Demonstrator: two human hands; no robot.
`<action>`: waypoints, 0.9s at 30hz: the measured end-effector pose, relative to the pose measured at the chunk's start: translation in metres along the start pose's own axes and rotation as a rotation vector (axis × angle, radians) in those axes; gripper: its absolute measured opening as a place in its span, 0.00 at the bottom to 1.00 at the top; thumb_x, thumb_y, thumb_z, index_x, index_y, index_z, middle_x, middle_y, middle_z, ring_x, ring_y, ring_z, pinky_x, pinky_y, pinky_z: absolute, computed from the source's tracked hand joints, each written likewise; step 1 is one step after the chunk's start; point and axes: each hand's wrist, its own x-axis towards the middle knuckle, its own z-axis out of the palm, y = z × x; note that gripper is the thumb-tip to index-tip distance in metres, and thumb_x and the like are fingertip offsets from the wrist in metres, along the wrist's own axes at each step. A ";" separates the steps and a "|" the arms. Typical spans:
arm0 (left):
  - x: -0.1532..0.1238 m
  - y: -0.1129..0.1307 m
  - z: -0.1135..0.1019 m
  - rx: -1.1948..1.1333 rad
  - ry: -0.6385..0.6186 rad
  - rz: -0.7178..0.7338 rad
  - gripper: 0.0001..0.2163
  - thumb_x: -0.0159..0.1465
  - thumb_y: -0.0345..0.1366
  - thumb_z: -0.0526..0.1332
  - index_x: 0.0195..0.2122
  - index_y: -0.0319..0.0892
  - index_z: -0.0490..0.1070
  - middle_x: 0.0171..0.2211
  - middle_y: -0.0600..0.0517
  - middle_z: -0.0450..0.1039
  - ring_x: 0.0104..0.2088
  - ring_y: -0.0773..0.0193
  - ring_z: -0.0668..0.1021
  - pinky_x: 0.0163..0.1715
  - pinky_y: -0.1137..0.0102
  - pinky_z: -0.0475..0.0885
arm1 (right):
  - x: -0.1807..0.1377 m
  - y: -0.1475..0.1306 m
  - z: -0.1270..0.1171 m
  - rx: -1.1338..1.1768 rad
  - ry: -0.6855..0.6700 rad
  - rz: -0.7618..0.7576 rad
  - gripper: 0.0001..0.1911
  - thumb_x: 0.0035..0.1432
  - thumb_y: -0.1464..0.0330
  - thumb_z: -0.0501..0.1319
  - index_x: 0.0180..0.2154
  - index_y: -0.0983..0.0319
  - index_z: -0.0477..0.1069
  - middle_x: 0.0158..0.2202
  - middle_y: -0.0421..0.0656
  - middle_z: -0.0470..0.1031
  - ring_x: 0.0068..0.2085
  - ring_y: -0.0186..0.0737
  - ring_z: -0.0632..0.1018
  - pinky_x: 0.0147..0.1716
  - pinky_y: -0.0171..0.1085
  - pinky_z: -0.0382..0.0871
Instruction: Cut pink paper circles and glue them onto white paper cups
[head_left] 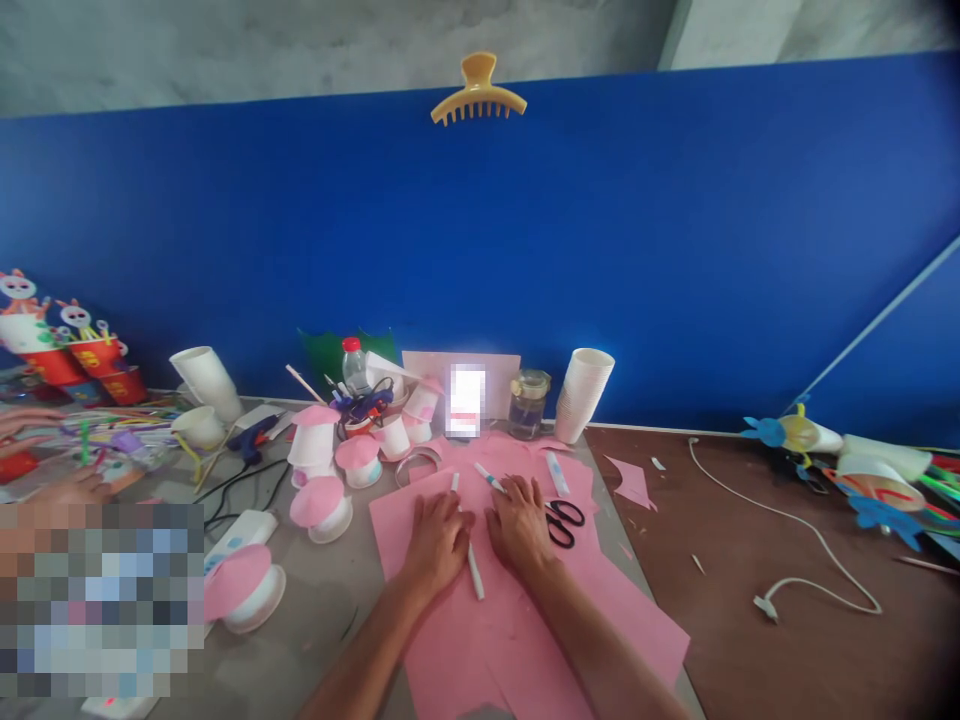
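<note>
Pink paper sheets (450, 640) lie overlapping under both my hands. My left hand (439, 537) rests on them, fingers stretched forward; it holds nothing that I can see. A white pen-like stick (475, 575) comes out beside its thumb, and a white end (454, 483) shows beyond the fingertips; whether they are one piece is hidden. Fingers apart, my right hand (521, 522) lies on the paper. Its fingertips are by a white marker with a blue band (489, 477). Just right of it are black-handled scissors (564, 523).
White cups with pink paper tops (319, 503) stand to the left, near a glue gun (251, 437) and cables. Behind are a bright phone screen (467, 400), glass jar (529, 405) and stacked paper cups (585, 395). Another person's hand (71, 500) is far left. A white cable (780, 515) lies right.
</note>
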 end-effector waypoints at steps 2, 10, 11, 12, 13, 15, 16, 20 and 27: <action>0.000 -0.003 0.003 -0.020 0.048 0.007 0.15 0.61 0.26 0.51 0.43 0.48 0.73 0.51 0.47 0.69 0.54 0.52 0.67 0.58 0.45 0.51 | 0.000 0.000 0.001 0.006 0.026 0.002 0.11 0.57 0.69 0.57 0.41 0.61 0.74 0.48 0.50 0.72 0.54 0.50 0.66 0.61 0.52 0.44; 0.007 -0.030 0.013 -0.168 0.383 -0.002 0.16 0.62 0.31 0.53 0.51 0.41 0.66 0.49 0.43 0.70 0.51 0.54 0.70 0.53 0.55 0.64 | 0.003 -0.002 -0.007 0.101 0.198 -0.104 0.12 0.58 0.72 0.54 0.41 0.61 0.73 0.41 0.48 0.74 0.46 0.48 0.70 0.50 0.47 0.58; 0.008 -0.032 0.013 -0.177 0.394 -0.015 0.16 0.62 0.31 0.53 0.51 0.41 0.66 0.49 0.43 0.70 0.51 0.54 0.71 0.53 0.56 0.65 | 0.002 -0.005 -0.008 0.142 0.172 -0.156 0.12 0.59 0.72 0.52 0.41 0.61 0.73 0.35 0.47 0.75 0.40 0.45 0.72 0.45 0.44 0.60; 0.008 -0.033 0.013 -0.177 0.394 -0.024 0.16 0.62 0.31 0.52 0.51 0.41 0.66 0.49 0.43 0.70 0.51 0.53 0.71 0.52 0.57 0.66 | 0.001 -0.009 -0.009 0.174 0.127 -0.202 0.12 0.60 0.72 0.52 0.41 0.62 0.73 0.30 0.45 0.74 0.35 0.42 0.72 0.40 0.41 0.61; 0.009 -0.034 0.012 -0.167 0.383 -0.026 0.16 0.63 0.31 0.52 0.52 0.40 0.66 0.50 0.42 0.70 0.51 0.53 0.71 0.52 0.57 0.66 | -0.001 -0.014 -0.011 0.194 0.061 -0.250 0.12 0.60 0.72 0.52 0.40 0.62 0.73 0.26 0.43 0.74 0.31 0.40 0.72 0.36 0.39 0.60; 0.009 -0.033 0.011 -0.124 0.328 -0.019 0.17 0.64 0.32 0.50 0.54 0.40 0.66 0.51 0.42 0.70 0.52 0.53 0.70 0.54 0.56 0.63 | -0.005 -0.025 -0.013 0.168 -0.091 -0.317 0.09 0.57 0.70 0.54 0.36 0.63 0.73 0.23 0.42 0.73 0.27 0.39 0.71 0.33 0.38 0.57; 0.010 -0.032 0.011 -0.095 0.291 -0.017 0.18 0.64 0.32 0.49 0.54 0.41 0.65 0.52 0.43 0.69 0.53 0.52 0.69 0.55 0.55 0.61 | -0.006 -0.029 -0.014 0.143 -0.141 -0.337 0.08 0.56 0.69 0.56 0.34 0.63 0.73 0.24 0.43 0.74 0.27 0.39 0.71 0.32 0.39 0.56; 0.009 -0.028 0.012 -0.004 0.165 -0.051 0.20 0.64 0.30 0.48 0.56 0.47 0.65 0.54 0.46 0.68 0.57 0.52 0.65 0.59 0.49 0.53 | -0.010 -0.036 -0.014 0.099 -0.217 -0.390 0.06 0.53 0.71 0.57 0.30 0.62 0.72 0.25 0.43 0.74 0.26 0.37 0.70 0.30 0.38 0.53; 0.008 -0.029 0.016 0.019 0.138 -0.090 0.21 0.64 0.30 0.46 0.58 0.42 0.62 0.55 0.45 0.68 0.59 0.52 0.64 0.59 0.49 0.52 | -0.007 -0.017 -0.006 0.164 0.087 -0.214 0.12 0.56 0.76 0.54 0.36 0.60 0.73 0.28 0.42 0.72 0.31 0.39 0.71 0.33 0.37 0.56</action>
